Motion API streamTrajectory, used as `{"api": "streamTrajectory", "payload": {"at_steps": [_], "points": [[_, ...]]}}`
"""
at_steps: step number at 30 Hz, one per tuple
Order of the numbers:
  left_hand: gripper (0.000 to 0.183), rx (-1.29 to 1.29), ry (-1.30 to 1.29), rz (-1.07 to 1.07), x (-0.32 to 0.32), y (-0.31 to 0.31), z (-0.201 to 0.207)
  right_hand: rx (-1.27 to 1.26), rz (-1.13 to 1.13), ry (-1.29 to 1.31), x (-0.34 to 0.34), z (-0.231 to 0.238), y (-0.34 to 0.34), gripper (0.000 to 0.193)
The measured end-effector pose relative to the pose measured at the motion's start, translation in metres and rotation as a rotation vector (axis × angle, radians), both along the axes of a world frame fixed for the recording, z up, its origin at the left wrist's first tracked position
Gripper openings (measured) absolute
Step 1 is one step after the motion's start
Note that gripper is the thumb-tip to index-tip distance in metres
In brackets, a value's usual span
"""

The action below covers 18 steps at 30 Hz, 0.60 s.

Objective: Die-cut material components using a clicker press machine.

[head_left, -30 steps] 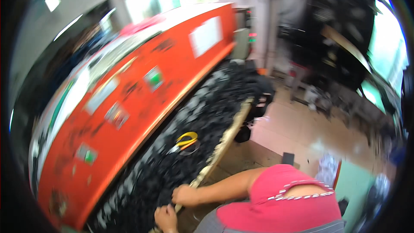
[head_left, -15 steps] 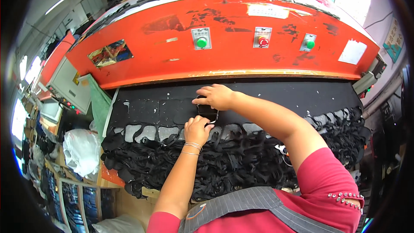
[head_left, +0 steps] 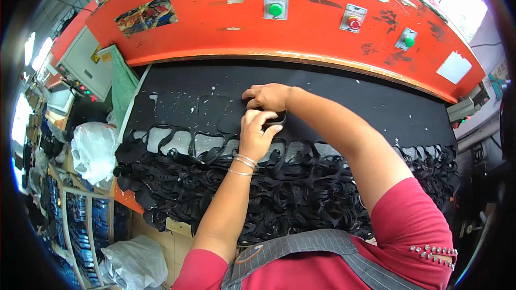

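Note:
My left hand (head_left: 258,131) curls its thumb and fingers around the near side of a cutting die (head_left: 278,120), a small dark frame with a thin metal edge. Bent over the far side of the same die are the fingers of my right hand (head_left: 269,98). Both hands hide much of it. Under them lies a wide black sheet of material (head_left: 387,104), with faint cut outlines left of the hands. Along its near edge, holes show the grey surface below, and tangled black scrap strips (head_left: 301,198) hang toward me.
An orange press beam (head_left: 215,35) spans the far side, with green buttons (head_left: 276,9) and a red button (head_left: 355,23). At the left are a grey control box (head_left: 83,83), a green cloth (head_left: 122,83), a white plastic bag (head_left: 94,150) and a shelf of blue pieces (head_left: 78,220).
The view has tipped downward, so the press beam sits higher. My right hand's fingers have gone from stretched out to bent, and the hands are closer together around the die.

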<state>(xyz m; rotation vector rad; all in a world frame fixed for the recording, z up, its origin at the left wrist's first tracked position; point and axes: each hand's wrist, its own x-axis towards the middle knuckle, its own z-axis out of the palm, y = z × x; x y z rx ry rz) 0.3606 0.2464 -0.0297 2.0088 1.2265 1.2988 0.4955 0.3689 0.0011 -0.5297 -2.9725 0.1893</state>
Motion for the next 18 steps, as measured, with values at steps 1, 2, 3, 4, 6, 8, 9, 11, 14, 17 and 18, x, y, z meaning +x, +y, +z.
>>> {"api": "streamTrajectory", "payload": {"at_steps": [1, 2, 3, 4, 6, 8, 9, 11, 14, 17, 18], "points": [[0.068, -0.043, -0.041, 0.0, 0.0, -0.007, -0.002, 0.028, -0.013, 0.122, 0.004, -0.004, -0.007, 0.024], [0.095, -0.126, 0.049, 0.022, -0.001, -0.015, -0.005, 0.054, -0.021, 0.228, 0.009, -0.007, -0.013, 0.021], [0.101, -0.053, 0.174, 0.046, -0.003, -0.025, -0.01, 0.129, -0.034, 0.283, 0.01, -0.005, -0.021, 0.02], [0.108, 0.021, 0.298, 0.071, -0.003, -0.031, -0.015, 0.204, -0.046, 0.337, 0.014, -0.002, -0.027, 0.018], [0.105, -0.043, 0.219, 0.123, 0.002, -0.035, -0.016, 0.317, -0.245, 0.26, 0.041, 0.013, -0.037, 0.017], [0.086, -0.095, 0.148, 0.105, -0.005, -0.027, -0.026, 0.253, -0.627, 0.169, 0.066, 0.018, -0.049, 0.02], [0.052, -0.102, 0.447, 0.056, -0.002, -0.028, -0.014, 0.164, -0.85, 0.139, 0.083, 0.018, -0.056, 0.027], [0.04, -0.017, 0.571, 0.098, -0.001, -0.025, -0.021, -0.056, -1.091, -0.007, 0.097, 0.022, -0.068, 0.037], [0.02, 0.131, 0.648, 0.215, 0.005, -0.022, -0.03, -0.397, -1.257, 0.095, 0.101, 0.007, -0.1, 0.041], [0.024, 0.153, 0.493, 0.168, 0.007, -0.023, -0.04, -0.38, -1.309, 0.365, 0.1, -0.016, -0.139, 0.057], [0.024, 0.151, 0.491, 0.172, 0.007, -0.025, -0.039, -0.376, -1.321, 0.507, 0.099, -0.024, -0.148, 0.068]]}}
